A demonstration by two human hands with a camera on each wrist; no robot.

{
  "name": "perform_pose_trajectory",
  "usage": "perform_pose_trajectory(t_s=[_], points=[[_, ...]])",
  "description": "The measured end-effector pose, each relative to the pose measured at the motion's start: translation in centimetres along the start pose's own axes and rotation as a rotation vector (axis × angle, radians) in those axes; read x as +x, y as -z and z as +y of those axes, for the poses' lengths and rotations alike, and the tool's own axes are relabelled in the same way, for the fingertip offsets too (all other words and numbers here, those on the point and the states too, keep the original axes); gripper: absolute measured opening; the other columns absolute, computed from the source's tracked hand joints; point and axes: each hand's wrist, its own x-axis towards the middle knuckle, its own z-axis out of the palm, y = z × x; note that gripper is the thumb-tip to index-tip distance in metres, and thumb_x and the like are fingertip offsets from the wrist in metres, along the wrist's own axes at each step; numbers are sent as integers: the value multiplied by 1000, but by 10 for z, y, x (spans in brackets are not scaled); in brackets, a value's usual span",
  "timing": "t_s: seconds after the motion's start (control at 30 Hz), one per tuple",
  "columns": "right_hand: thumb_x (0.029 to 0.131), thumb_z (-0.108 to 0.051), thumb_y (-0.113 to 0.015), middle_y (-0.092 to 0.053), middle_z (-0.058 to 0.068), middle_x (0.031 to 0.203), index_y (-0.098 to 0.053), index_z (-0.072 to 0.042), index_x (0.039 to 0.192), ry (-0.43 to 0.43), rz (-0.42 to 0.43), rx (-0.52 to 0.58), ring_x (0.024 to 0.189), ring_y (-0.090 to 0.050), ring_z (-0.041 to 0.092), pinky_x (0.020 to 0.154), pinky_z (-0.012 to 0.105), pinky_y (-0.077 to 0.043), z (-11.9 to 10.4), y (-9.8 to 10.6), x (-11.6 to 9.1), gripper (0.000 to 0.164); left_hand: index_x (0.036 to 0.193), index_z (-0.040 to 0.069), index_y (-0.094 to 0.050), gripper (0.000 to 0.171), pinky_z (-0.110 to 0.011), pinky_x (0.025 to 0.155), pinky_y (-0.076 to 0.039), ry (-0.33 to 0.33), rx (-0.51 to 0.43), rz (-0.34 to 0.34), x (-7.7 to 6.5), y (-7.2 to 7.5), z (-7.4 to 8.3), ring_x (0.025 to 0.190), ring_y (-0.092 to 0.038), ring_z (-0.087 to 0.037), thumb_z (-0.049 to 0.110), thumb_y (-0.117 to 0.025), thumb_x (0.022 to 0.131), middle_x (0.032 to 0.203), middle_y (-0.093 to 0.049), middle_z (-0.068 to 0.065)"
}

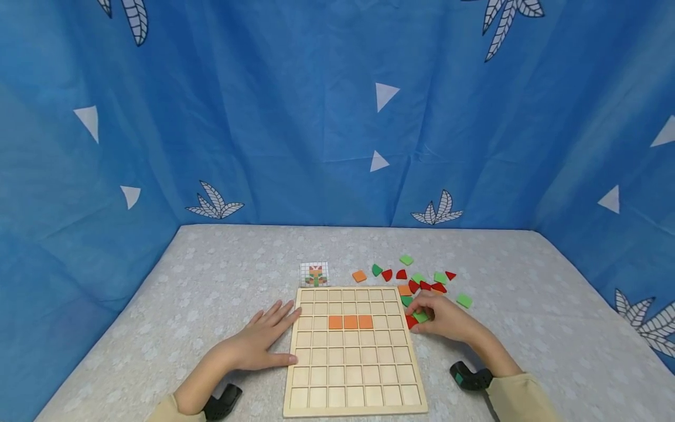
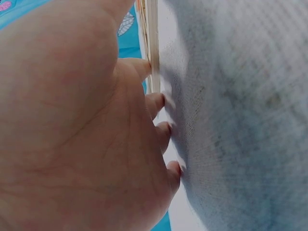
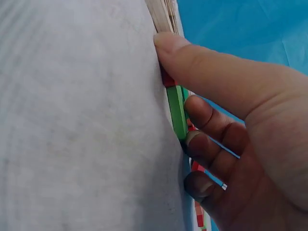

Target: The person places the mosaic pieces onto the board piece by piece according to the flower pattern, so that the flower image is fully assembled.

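A pale wooden grid board (image 1: 337, 375) lies flat on the table, with a row of three orange square tiles (image 1: 350, 322) in its upper part. My left hand (image 1: 261, 341) is spread beside it, fingertips and thumb touching the board's left edge. At the right edge, my right hand (image 1: 443, 315) has its fingers bent over loose pieces. Its thumb (image 3: 192, 57) is down by the board's side and a red piece (image 3: 167, 78). A green tile (image 3: 176, 111) lies between the thumb and the other fingers, which stand apart. No piece is visibly lifted.
A small pattern card (image 1: 314, 274) lies behind the board's far left corner. Loose pieces are scattered at the back right, among them a light green tile (image 1: 406, 259), an orange tile (image 1: 359, 276) and a red piece (image 1: 387, 275). A blue curtain (image 1: 295, 146) hangs behind the table.
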Motion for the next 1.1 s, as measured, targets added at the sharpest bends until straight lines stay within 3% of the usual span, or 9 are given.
perform_pose_trajectory(t_s=[0.23,0.4,0.6,0.8,1.1], points=[[85,-18,-71,-53,-2,87,-70,-18,87,68,2,79,74,-47,15,62,25,-43,2,0,-1,2,150,11,-21,88,-63,103,-3,-6,-17,-3,0,0,0,138,-1,-37,59,-55,86,154,-8,-15],[80,-24,-75,-54,0,90,-70,-17,96,63,-47,107,76,-45,19,61,28,-40,0,4,-4,17,150,11,-21,88,-62,103,-3,-7,-16,-5,0,-1,0,138,0,-36,59,-55,86,154,-8,-15],[79,-22,-77,-52,0,97,-69,-18,96,40,-120,142,91,-46,20,75,32,-41,-1,7,-6,19,150,11,-21,88,-62,103,-3,-3,-11,2,0,0,-1,139,-1,-36,59,-55,85,154,-9,-15],[82,-19,-73,-55,0,93,-72,-16,91,94,-109,148,88,-49,19,73,30,-45,3,7,-4,9,150,12,-21,88,-62,103,-3,5,-7,4,0,0,-2,139,-1,-36,59,-55,85,154,-9,-14],[89,-10,-64,-64,5,91,-72,-6,101,152,-77,231,83,-54,16,70,27,-46,9,8,-5,15,150,12,-22,88,-63,103,-3,-2,-4,5,1,-1,-2,139,-1,-36,59,-55,85,154,-9,-14]])
